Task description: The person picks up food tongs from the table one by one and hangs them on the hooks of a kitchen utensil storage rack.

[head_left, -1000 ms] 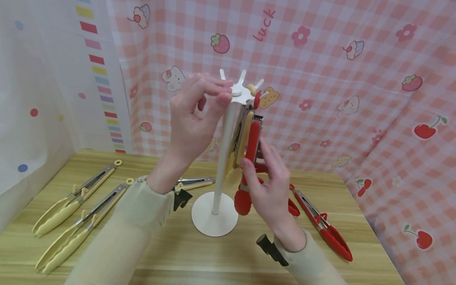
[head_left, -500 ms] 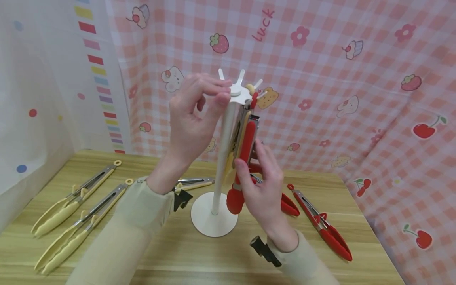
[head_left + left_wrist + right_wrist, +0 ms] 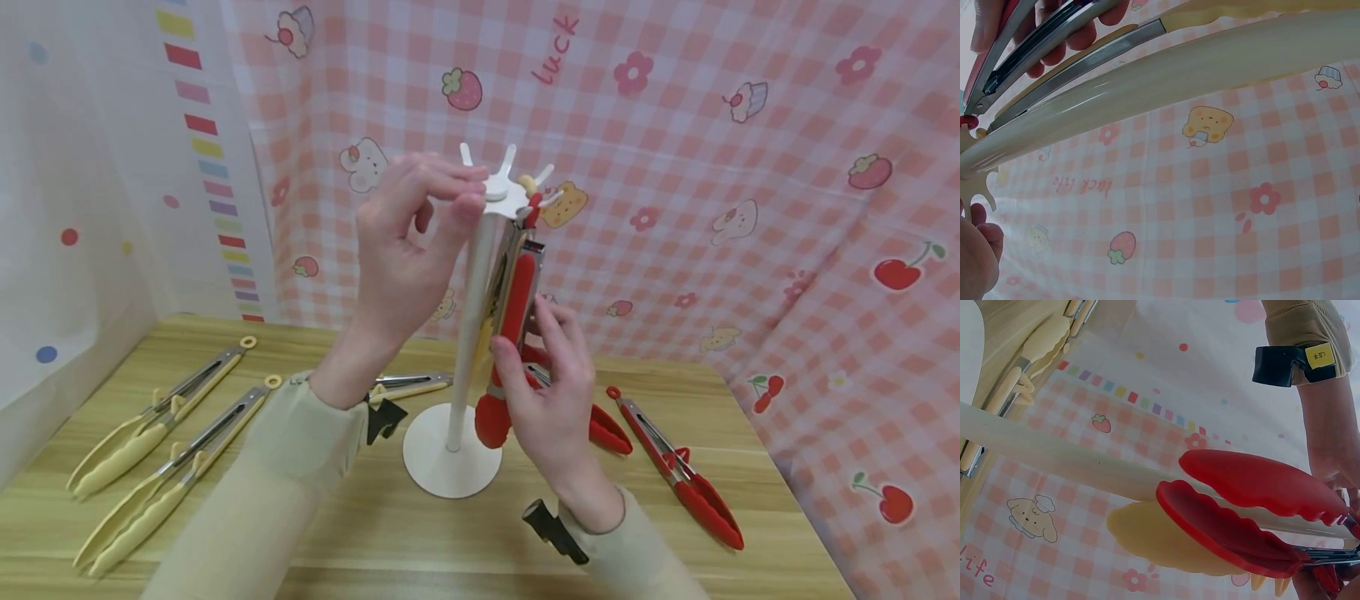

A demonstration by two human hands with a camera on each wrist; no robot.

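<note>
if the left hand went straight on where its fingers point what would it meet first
The white stand's top, which the left hand seems to touch; past that, perhaps the yellow ring, though depth is unclear.

Four yellow tongs [image 3: 161, 425]; three red tongs [image 3: 517, 307]; one stand [image 3: 462, 350].

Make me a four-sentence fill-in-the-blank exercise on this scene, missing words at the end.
1. The right hand grips tongs coloured ____.
2. The left hand is at the ____ of the white stand, not the bottom.
3. The stand's base is ____ in shape.
4. The leftmost tongs on the table are coloured ____.

Missing words: red; top; round; yellow.
</note>
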